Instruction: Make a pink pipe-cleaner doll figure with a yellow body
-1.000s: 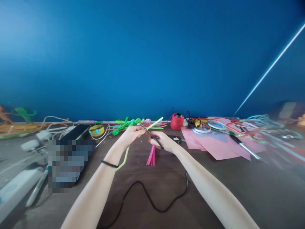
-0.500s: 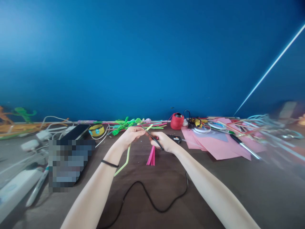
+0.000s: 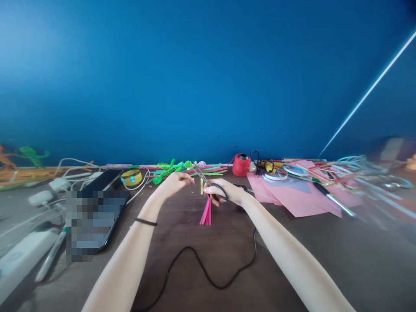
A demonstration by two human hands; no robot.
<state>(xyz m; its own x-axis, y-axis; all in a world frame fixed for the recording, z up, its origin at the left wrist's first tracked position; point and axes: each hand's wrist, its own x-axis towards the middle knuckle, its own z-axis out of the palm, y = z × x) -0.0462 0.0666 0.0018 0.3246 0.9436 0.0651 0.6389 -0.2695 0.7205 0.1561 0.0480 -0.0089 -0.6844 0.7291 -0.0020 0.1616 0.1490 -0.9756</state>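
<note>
My right hand [image 3: 221, 190] grips a pair of scissors [image 3: 221, 187], its black handle round the fingers and its blades pointing up and left. Just below the blades, a short yellow-green strip [image 3: 201, 186] stands upright against the right fingertips; whether they pinch it I cannot tell. My left hand [image 3: 175, 185], a dark band on its wrist, hovers to the left with fingers reaching toward the blades and nothing visible in them. Under the right hand lies a bundle of bright pink strips [image 3: 206, 214], its top end hidden by the fingers.
Green fuzzy twisted stems [image 3: 165, 171] lie along the wall, beside a red thread spool [image 3: 241, 165]. Pink paper sheets [image 3: 295, 201] and a pen [image 3: 334, 200] are at right. A phone [image 3: 105, 186], white cables and a yellow roll [image 3: 131, 177] sit left. A black cord [image 3: 208, 277] curves in front.
The long yellow-green strip has left my left hand, and a short yellow-green length now shows by the right fingers. My hands have moved apart, and the scissors have turned more into view.
</note>
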